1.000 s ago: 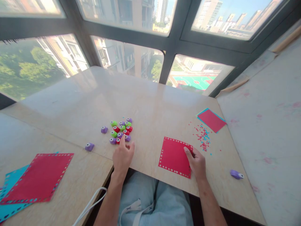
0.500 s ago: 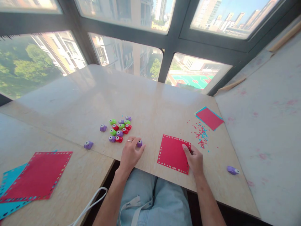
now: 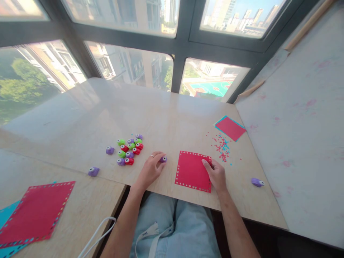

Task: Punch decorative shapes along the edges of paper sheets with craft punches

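My left hand (image 3: 151, 169) rests on the table with its fingertips closed on a small purple paper punch (image 3: 163, 159), just left of a red paper square (image 3: 192, 170) whose edges are punched with small holes. My right hand (image 3: 216, 174) presses on that square's right edge, thumb on top of the paper. A cluster of several green, red and purple punches (image 3: 129, 150) lies to the left of my left hand.
Single purple punches lie at the left (image 3: 110, 150), at the table seam (image 3: 93, 171) and at the far right (image 3: 257, 182). Red and blue paper scraps (image 3: 221, 146) and a red-on-blue sheet (image 3: 230, 128) sit behind. More punched sheets (image 3: 34, 211) lie front left. Windows stand behind the table.
My left hand left the cluster of punches, took one purple punch and carried it rightward toward the red square. My right hand stayed on the square's edge.
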The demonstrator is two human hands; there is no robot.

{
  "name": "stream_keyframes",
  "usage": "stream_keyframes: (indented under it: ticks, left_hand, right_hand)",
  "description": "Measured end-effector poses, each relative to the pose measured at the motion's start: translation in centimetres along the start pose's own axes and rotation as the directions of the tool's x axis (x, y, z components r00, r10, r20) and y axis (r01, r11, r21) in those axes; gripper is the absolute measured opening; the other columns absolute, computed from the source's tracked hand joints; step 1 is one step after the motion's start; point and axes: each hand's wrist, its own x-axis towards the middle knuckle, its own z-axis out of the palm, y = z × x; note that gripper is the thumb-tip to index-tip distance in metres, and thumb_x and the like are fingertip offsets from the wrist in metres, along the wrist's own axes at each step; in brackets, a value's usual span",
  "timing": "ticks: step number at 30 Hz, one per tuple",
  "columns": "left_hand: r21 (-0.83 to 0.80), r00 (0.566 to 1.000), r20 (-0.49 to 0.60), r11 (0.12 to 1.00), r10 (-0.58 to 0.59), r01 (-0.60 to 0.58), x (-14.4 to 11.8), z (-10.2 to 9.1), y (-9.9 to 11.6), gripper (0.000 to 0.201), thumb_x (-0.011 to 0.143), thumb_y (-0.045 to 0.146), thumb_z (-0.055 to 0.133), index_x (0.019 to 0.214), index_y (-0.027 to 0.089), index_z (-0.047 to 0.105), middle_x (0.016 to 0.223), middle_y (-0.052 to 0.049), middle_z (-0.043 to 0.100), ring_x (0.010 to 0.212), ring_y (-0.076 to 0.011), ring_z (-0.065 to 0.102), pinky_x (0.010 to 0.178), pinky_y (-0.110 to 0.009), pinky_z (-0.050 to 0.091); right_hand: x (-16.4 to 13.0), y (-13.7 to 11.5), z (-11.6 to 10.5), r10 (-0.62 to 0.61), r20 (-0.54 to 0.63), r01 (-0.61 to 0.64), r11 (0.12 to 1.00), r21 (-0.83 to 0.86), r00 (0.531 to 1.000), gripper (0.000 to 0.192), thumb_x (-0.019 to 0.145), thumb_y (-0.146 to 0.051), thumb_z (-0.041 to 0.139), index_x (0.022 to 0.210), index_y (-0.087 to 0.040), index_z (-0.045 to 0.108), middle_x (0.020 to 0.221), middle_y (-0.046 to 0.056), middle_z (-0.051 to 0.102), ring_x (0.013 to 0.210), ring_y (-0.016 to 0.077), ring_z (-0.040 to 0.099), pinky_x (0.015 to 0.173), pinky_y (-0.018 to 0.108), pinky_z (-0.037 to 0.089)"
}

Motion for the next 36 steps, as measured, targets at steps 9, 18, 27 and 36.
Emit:
stream_keyframes:
  ticks: [9,18,27,36]
  left_hand:
    - [-0.017,1.0,-0.02,1.0,-0.015,0.015,1.9,0.9,-0.3,0.022,0.082,0.01,0.061,0.101,0.018,0.067,0.1,-0.007,0.062,0.087,-0.0194,0.06,0.077,-0.032,0.052]
    - [-0.184,0.997,0.055,0.982,0.05,-0.039,3.0,2.7,0.1,0.02,0.083,0.012,0.058,0.102,0.018,0.064,0.096,-0.006,0.064,0.081,-0.0155,0.061,0.072,-0.026,0.05]
    - [-0.21,0.997,0.076,0.978,0.026,-0.009,3.0,3.1,-0.2,0.022,0.084,0.014,0.06,0.104,0.019,0.066,0.101,-0.007,0.065,0.088,-0.0173,0.062,0.075,-0.028,0.05]
    - [-0.211,0.997,0.073,0.978,0.011,0.004,3.1,3.1,0.6,0.019,0.085,0.022,0.063,0.103,0.019,0.067,0.098,-0.008,0.067,0.083,-0.0165,0.062,0.074,-0.028,0.051]
  right_hand:
    - [1.2,-1.1,-0.6,0.131,0.222,-0.166,0.975,0.149,0.966,0.045,0.079,-0.061,0.063,0.075,-0.016,0.064,0.064,0.003,0.064,0.056,0.0176,0.058,0.048,0.025,0.041]
    - [1.5,-0.6,-0.6,0.213,0.292,-0.305,0.896,0.323,0.933,0.046,0.076,-0.059,0.07,0.091,-0.015,0.072,0.076,0.008,0.073,0.063,0.0217,0.067,0.053,0.028,0.051]
    - [1.4,-1.1,-0.9,0.206,0.27,-0.287,0.906,0.311,0.941,0.044,0.076,-0.058,0.07,0.083,-0.015,0.073,0.07,0.005,0.071,0.057,0.018,0.064,0.048,0.025,0.047]
    - [1.3,-1.3,-1.0,0.206,0.261,-0.29,0.895,0.339,0.943,0.042,0.075,-0.056,0.071,0.079,-0.015,0.071,0.071,0.006,0.072,0.057,0.0177,0.063,0.048,0.024,0.047]
